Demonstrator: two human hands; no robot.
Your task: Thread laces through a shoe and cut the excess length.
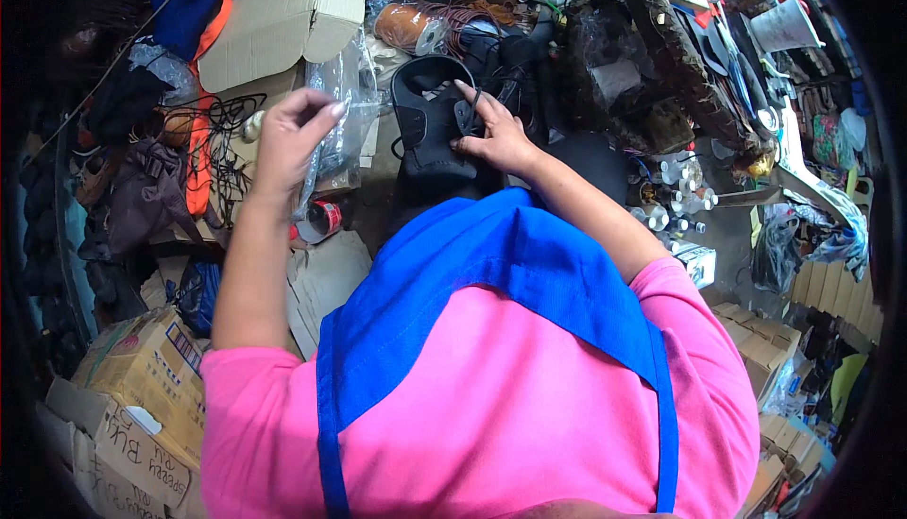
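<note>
A black shoe (425,127) rests at my lap, its opening facing up and light stitching visible along its side. My right hand (501,136) grips the shoe's right edge, with the index finger at the rim and the thumb lower down. Raised to the left of the shoe, my left hand (295,136) is closed in a pinch. A faint thin line runs from those fingertips toward the shoe; what they hold is too fine to make out. Clear plastic bags (340,136) lie just behind the left hand.
An orange spool of thread (411,28) lies beyond the shoe, near a large cardboard piece (283,23). Several small white-capped bottles (675,193) stand at the right. A red-labelled can (321,220) is by my left forearm. Cardboard boxes (146,377) stack at the lower left.
</note>
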